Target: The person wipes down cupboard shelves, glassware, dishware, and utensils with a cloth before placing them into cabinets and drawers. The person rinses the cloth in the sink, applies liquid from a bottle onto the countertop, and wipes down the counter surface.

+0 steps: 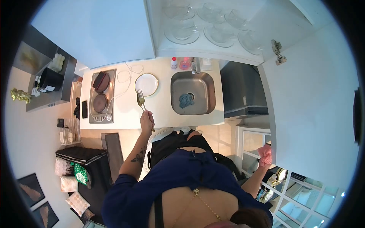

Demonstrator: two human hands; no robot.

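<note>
My left hand (147, 121) is closed around the handles of a fork (141, 97) and a spoon (138, 101), held over the counter in front of a white plate (146, 84) with a gold rim. My right hand (265, 155) is at the right, by the lower edge of the open cabinet door (308, 102). A pink cloth (265, 152) is in that hand and covers part of the fingers. Inside the steel sink (193, 89) lies a crumpled blue cloth (186, 100).
Glass cups and saucers (181, 35) stand in the open cabinet above. At the left are a two-plate cooktop (102, 97), a loose white cable (127, 78) and a phone (84, 109). A white-capped bottle (173, 63) and the faucet (195, 66) stand behind the sink.
</note>
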